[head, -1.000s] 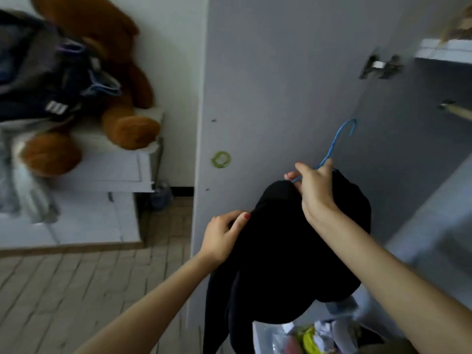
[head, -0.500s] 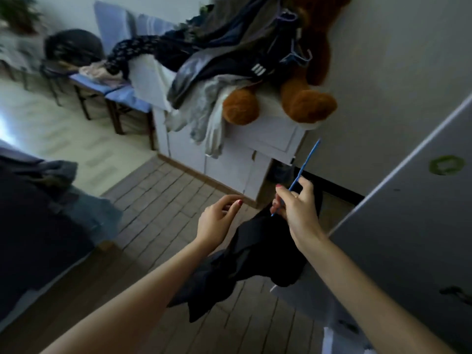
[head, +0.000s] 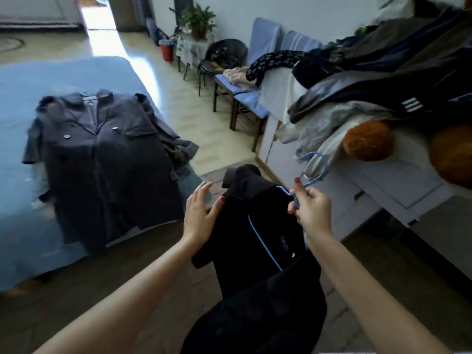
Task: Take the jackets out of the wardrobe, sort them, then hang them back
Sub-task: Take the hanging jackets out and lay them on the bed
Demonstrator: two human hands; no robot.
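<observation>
A black jacket hangs on a blue wire hanger in front of me. My right hand pinches the hanger just below its hook. My left hand is flat with straight fingers against the jacket's left shoulder. A dark grey coat lies spread out flat on the blue bed to the left, with another garment partly under its right side.
A white cabinet on the right is heaped with clothes and a brown plush bear. Blue-cushioned chairs, a black chair and a potted plant stand along the far wall. Wooden floor lies between bed and cabinet.
I have turned left, away from the wardrobe toward the bed, carrying the black jacket on its hanger. My left hand has opened against the jacket's shoulder.
</observation>
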